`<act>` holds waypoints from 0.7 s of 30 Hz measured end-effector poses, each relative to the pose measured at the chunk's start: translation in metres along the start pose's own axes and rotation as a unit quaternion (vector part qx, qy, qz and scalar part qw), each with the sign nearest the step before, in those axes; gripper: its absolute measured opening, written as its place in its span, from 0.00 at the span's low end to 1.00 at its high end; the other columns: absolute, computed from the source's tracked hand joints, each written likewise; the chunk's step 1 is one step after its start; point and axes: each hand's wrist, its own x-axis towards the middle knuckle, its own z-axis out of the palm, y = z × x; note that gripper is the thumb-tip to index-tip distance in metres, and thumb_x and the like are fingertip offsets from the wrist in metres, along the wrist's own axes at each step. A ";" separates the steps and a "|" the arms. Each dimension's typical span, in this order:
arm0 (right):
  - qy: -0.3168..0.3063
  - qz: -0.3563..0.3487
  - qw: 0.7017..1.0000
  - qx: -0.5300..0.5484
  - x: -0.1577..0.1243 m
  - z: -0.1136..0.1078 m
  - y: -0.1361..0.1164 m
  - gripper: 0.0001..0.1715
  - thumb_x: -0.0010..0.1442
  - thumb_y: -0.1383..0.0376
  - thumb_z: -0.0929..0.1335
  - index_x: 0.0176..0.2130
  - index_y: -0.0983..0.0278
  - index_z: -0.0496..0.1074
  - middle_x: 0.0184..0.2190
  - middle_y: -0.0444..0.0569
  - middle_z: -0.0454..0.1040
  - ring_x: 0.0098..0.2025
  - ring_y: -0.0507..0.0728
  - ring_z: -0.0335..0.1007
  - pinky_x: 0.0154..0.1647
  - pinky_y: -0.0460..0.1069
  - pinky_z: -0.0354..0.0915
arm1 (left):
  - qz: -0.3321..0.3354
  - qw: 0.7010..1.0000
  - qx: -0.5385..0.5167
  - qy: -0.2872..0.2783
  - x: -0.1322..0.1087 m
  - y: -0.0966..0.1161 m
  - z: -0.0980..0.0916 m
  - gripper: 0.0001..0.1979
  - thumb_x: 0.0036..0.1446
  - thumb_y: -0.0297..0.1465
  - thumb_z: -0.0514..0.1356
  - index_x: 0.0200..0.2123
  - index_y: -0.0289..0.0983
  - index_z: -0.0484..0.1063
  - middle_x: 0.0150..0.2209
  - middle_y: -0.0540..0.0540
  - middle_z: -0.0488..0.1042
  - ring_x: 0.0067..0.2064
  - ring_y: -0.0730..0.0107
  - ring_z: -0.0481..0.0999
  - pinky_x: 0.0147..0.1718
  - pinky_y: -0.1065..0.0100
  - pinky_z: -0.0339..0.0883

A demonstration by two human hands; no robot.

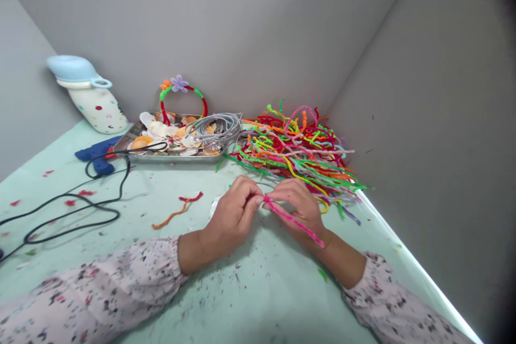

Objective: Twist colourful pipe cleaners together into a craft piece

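Two hands meet above a pale green worktop [282, 301], their fingertips pinched together at the upper end of a bright pink pipe cleaner [298, 224]. The left hand [231, 215] closes thumb against forefinger there; the right hand [300, 207] curls in from the other side, its fingers narrowed on the same spot, while the free length slants down across it toward the wrist. A thin gray wire [264, 183] arcs between the hands, though whether the pink strand is wound on it cannot be told. The pipe cleaner looks very light, soft and fuzzy outside, with a bendable core likely to keep any crease; its nap should give good grip, and the cut tip may prick. A fingertip pinch close to the bend seems the best hold, with the loose tail left free to be guided. Behind the hands lies a tangled heap of colored pipe cleaners [298, 150], beside a metal tray [177, 159] of shells [161, 129] topped by a wire coil [220, 131]. A blue glue gun [94, 151] rests at left.
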 end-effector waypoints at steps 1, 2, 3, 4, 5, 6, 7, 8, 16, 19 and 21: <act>0.000 0.004 1.000 0.003 0.000 0.000 0.000 0.10 0.57 0.68 0.72 0.40 0.57 0.75 0.32 0.46 0.76 0.37 0.57 0.70 0.39 0.55 0.66 | 0.000 1.000 0.000 -0.002 0.000 0.000 0.000 0.07 0.66 0.29 0.50 0.35 0.37 0.65 0.37 0.46 0.66 0.40 0.67 0.66 0.40 0.65 0.62; -0.002 0.009 1.000 0.006 0.000 0.000 -0.001 0.09 0.57 0.68 0.72 0.40 0.57 0.75 0.32 0.46 0.76 0.37 0.57 0.70 0.39 0.55 0.66 | 0.000 1.000 0.000 -0.003 0.000 0.000 0.000 0.07 0.66 0.29 0.50 0.35 0.37 0.65 0.37 0.46 0.66 0.40 0.67 0.66 0.40 0.64 0.62; -0.005 0.013 1.000 0.008 0.000 0.000 -0.001 0.08 0.57 0.68 0.72 0.39 0.58 0.75 0.31 0.46 0.76 0.37 0.57 0.70 0.38 0.55 0.66 | 0.001 1.000 0.000 -0.004 0.000 0.000 0.000 0.07 0.66 0.29 0.50 0.35 0.37 0.65 0.36 0.46 0.66 0.40 0.67 0.66 0.40 0.64 0.62; -0.008 0.016 1.000 0.010 0.001 0.000 -0.002 0.07 0.57 0.67 0.72 0.39 0.58 0.75 0.31 0.47 0.76 0.36 0.57 0.69 0.38 0.55 0.66 | 0.002 1.000 0.001 -0.004 0.000 0.000 0.000 0.07 0.66 0.29 0.50 0.35 0.37 0.65 0.36 0.46 0.66 0.40 0.67 0.66 0.40 0.64 0.62; -0.011 0.017 1.000 0.011 0.001 0.000 -0.002 0.06 0.57 0.67 0.72 0.38 0.59 0.75 0.31 0.47 0.76 0.36 0.57 0.69 0.38 0.54 0.66 | 0.002 1.000 0.002 -0.004 0.000 0.000 0.000 0.07 0.65 0.29 0.50 0.36 0.37 0.65 0.37 0.46 0.66 0.40 0.67 0.66 0.40 0.64 0.62; -0.011 0.017 1.000 0.012 0.001 0.000 -0.003 0.06 0.57 0.67 0.72 0.38 0.59 0.75 0.30 0.47 0.75 0.36 0.56 0.69 0.38 0.54 0.66 | 0.002 1.000 0.003 -0.003 0.000 0.000 0.000 0.06 0.65 0.29 0.50 0.36 0.37 0.65 0.37 0.45 0.66 0.40 0.67 0.66 0.40 0.64 0.62; -0.011 0.017 1.000 0.014 0.001 0.000 -0.003 0.06 0.57 0.67 0.72 0.38 0.59 0.75 0.30 0.47 0.75 0.35 0.56 0.69 0.38 0.54 0.66 | 0.003 1.000 0.004 -0.002 0.000 0.000 0.000 0.06 0.65 0.29 0.50 0.36 0.37 0.65 0.36 0.45 0.66 0.40 0.67 0.66 0.40 0.64 0.62; -0.010 0.019 1.000 0.016 0.002 0.000 -0.003 0.05 0.57 0.67 0.72 0.37 0.59 0.75 0.30 0.47 0.75 0.35 0.56 0.69 0.38 0.54 0.66 | 0.003 1.000 0.004 -0.003 0.000 0.000 0.000 0.06 0.65 0.29 0.50 0.36 0.37 0.65 0.36 0.45 0.66 0.40 0.67 0.66 0.40 0.64 0.62; -0.008 0.112 0.991 0.077 -0.001 0.004 -0.005 0.03 0.56 0.68 0.72 0.34 0.59 0.76 0.30 0.45 0.75 0.36 0.56 0.70 0.41 0.53 0.66 | 0.000 1.000 0.005 -0.003 0.000 -0.002 0.001 0.05 0.65 0.28 0.51 0.35 0.36 0.65 0.36 0.46 0.65 0.40 0.68 0.65 0.40 0.65 0.61; -0.015 0.152 0.983 0.098 -0.003 0.005 -0.004 0.02 0.55 0.66 0.73 0.33 0.60 0.75 0.30 0.45 0.75 0.36 0.56 0.70 0.40 0.52 0.67 | 0.002 1.000 0.009 -0.003 0.000 -0.003 0.002 0.05 0.65 0.28 0.51 0.35 0.36 0.65 0.36 0.46 0.65 0.40 0.68 0.65 0.40 0.65 0.61; -0.018 0.163 0.981 0.107 -0.004 0.005 -0.002 0.03 0.55 0.65 0.73 0.31 0.60 0.74 0.29 0.45 0.75 0.35 0.56 0.70 0.39 0.52 0.66 | 0.002 1.000 0.009 -0.003 -0.001 -0.004 0.002 0.05 0.65 0.28 0.51 0.35 0.36 0.65 0.36 0.46 0.65 0.40 0.68 0.65 0.40 0.65 0.61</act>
